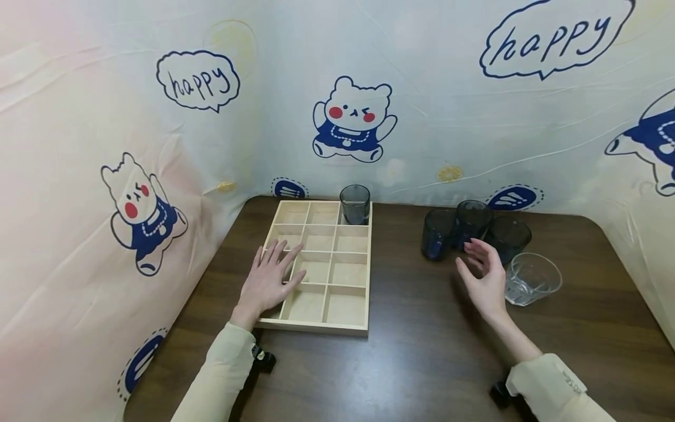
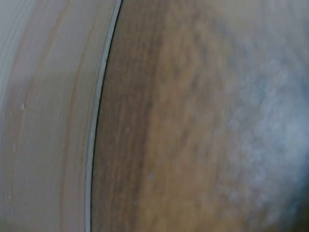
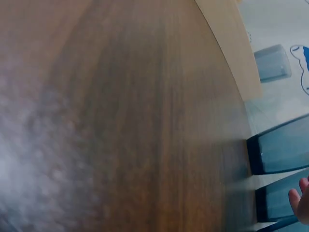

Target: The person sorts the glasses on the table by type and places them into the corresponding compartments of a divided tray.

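Note:
My left hand point(image 1: 268, 278) rests with spread fingers over the left side of a pale wooden divided tray point(image 1: 316, 329). A smoky drinking glass point(image 1: 355, 205) stands upright in its back right compartment. My right hand point(image 1: 486, 287) is just in front of three dark blue-grey glasses, thumb and fingers apart and holding nothing. They are a left glass point(image 1: 436, 234), a back glass point(image 1: 473, 218) and a right glass point(image 1: 510, 237). Beside the right hand is a clear glass point(image 1: 534, 281). In the right wrist view, fingertips point(image 3: 304, 203) overlap a dark glass point(image 3: 280, 145)'s neighbour.
The dark wooden table point(image 1: 411, 351) carries everything. A printed cloth point(image 1: 422, 117) with bears and "happy" bubbles hangs behind and along the sides. In the left wrist view only the tray's side point(image 2: 48, 121) and the tabletop point(image 2: 169, 121) show.

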Demonstrator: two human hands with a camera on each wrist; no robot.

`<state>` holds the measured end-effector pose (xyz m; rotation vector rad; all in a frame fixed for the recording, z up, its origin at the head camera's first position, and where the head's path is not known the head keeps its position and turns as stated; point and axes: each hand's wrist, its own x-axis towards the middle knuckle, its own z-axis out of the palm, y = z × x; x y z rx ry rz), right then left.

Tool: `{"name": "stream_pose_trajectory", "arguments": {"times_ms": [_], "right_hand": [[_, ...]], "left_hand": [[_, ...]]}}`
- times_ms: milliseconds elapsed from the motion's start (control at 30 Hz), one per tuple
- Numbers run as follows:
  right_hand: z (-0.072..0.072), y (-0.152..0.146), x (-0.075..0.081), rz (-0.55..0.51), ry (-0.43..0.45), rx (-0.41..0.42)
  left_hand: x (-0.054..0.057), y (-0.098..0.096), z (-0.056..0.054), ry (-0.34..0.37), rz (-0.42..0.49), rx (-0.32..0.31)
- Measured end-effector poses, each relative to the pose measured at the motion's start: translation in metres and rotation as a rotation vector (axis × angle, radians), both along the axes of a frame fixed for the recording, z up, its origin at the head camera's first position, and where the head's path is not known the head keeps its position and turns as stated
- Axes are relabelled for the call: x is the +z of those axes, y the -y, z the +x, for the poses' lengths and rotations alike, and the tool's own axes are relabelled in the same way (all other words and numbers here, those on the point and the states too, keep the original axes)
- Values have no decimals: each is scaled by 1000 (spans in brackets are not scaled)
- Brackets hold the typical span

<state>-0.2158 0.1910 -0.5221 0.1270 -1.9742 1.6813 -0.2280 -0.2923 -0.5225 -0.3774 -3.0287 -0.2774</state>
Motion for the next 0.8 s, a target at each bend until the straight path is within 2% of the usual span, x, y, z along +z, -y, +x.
{"name": "stream_pose_trajectory", "arguments": {"times_ms": [167, 533, 800], "right_hand": [[-1, -3, -1, -44, 72, 46], [-10, -5, -8, -34, 189, 179], [-19, 2, -9, 28, 363, 232]], "left_hand": [[-1, -1, -1, -6, 1, -4], [1, -2, -1, -6, 15, -6], [0, 0, 1, -16, 19, -12]]}}
